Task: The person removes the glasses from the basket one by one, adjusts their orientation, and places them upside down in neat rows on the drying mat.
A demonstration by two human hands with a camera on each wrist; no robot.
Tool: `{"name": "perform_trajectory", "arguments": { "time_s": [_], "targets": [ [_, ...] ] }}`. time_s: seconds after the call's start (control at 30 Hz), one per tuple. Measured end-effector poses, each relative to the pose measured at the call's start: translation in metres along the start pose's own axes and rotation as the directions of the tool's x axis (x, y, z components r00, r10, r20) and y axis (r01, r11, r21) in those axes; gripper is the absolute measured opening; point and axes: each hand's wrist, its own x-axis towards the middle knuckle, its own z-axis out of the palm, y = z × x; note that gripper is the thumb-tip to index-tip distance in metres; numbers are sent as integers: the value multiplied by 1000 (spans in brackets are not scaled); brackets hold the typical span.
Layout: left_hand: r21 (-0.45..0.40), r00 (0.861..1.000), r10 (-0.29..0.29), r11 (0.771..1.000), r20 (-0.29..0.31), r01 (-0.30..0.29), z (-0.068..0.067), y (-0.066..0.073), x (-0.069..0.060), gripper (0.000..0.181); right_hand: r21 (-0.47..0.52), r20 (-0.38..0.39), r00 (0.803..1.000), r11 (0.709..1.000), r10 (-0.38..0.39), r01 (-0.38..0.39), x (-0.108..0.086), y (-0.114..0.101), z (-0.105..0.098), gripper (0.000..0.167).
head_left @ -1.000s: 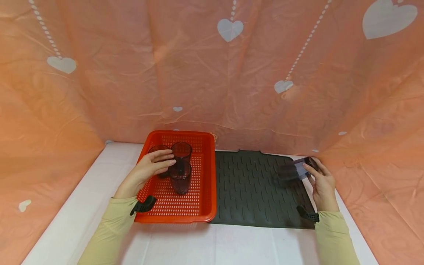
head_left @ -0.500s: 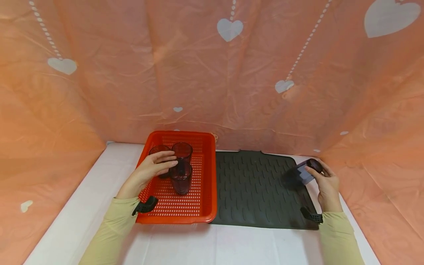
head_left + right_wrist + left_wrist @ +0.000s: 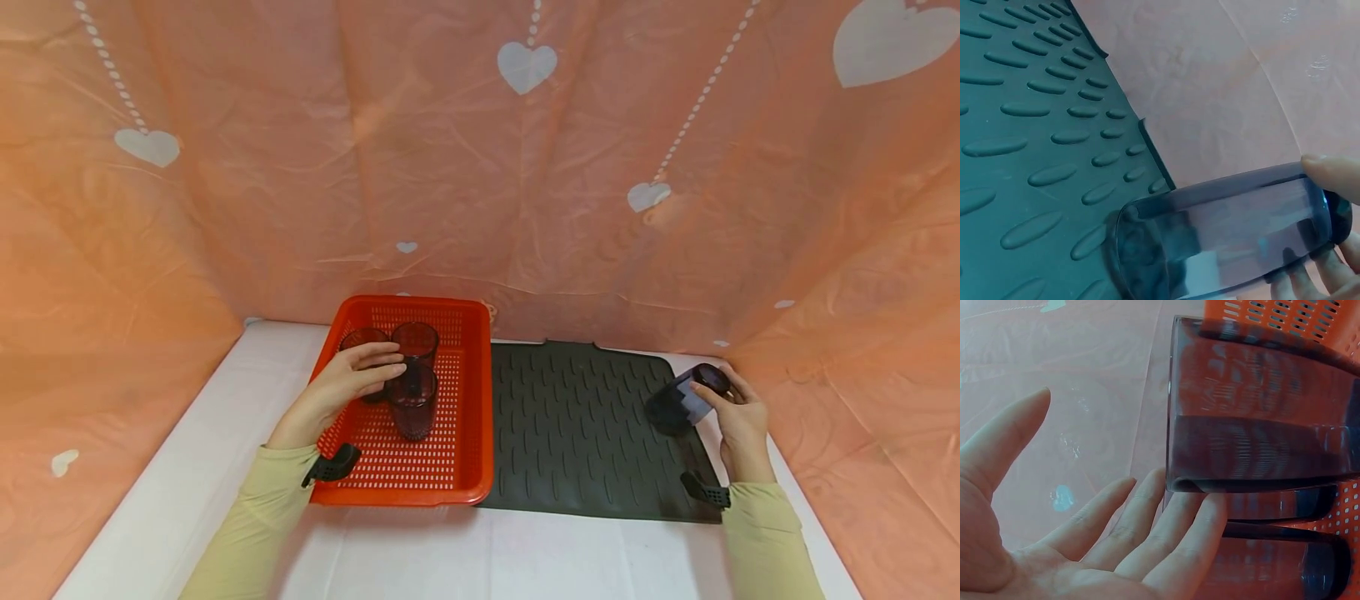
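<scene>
Three dark purple glasses stand in a red perforated basket (image 3: 472, 400); one is the front glass (image 3: 412, 412), another the back glass (image 3: 420, 337). My left hand (image 3: 337, 387) reaches over the basket's left side, fingers straight and thumb apart, beside the glasses (image 3: 1260, 412). Another dark glass (image 3: 678, 404) is in my right hand (image 3: 738, 421), pinched by its thick base between thumb and fingers. That glass (image 3: 1229, 231) tilts with its rim down at the right part of a dark ridged mat (image 3: 570, 433); whether the rim touches the mat, I cannot tell.
The basket stands against the mat's left edge, on a white table surface (image 3: 420, 554). A pink and orange sheet with white hearts (image 3: 450, 167) rises behind the table and on both sides.
My right hand has moved slightly right and toward me with its glass, and the glass's rim has dropped lower. The left hand has barely shifted over the basket.
</scene>
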Motion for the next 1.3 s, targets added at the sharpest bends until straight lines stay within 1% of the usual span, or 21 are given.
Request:
{"name": "perform_trajectory", "arguments": {
  "time_s": [0.13,0.2,0.27,0.37,0.43,0.63,0.8,0.87,1.0,1.3],
  "targets": [
    [-5,1000,0,1000,0,0,1,0,0,67,-85,86,995,995,-48,55,-2,5,-1,64],
    [-9,1000,1,1000,5,-1,2,0,1,67,-130,115,992,989,-59,74,-4,8,-2,62],
    [-14,1000,-4,1000,12,4,3,0,1,67,-157,118,991,985,-59,77,-4,11,-4,63],
    [-19,1000,-9,1000,19,9,3,-1,0,67,-185,101,993,980,-55,73,-4,13,-4,65],
    [-24,1000,-14,1000,19,14,2,-1,0,66,-214,103,993,973,-64,85,-4,15,-3,66],
    [-26,1000,-19,999,24,19,1,-1,0,67,-244,100,992,965,-74,96,-7,15,1,68],
    [28,999,-10,1000,38,9,1,-2,1,68,-287,108,992,954,-61,90,-8,14,0,71],
    [51,999,-3,999,51,0,1,-2,1,68,-289,114,992,953,-60,90,-9,14,-1,71],
    [69,998,4,998,64,-8,2,-3,3,69,-289,117,991,953,-63,95,-8,14,-1,71],
    [139,998,5,990,56,-13,8,-3,5,73,-312,99,993,946,-61,89,-7,14,0,73]
  ]
}}
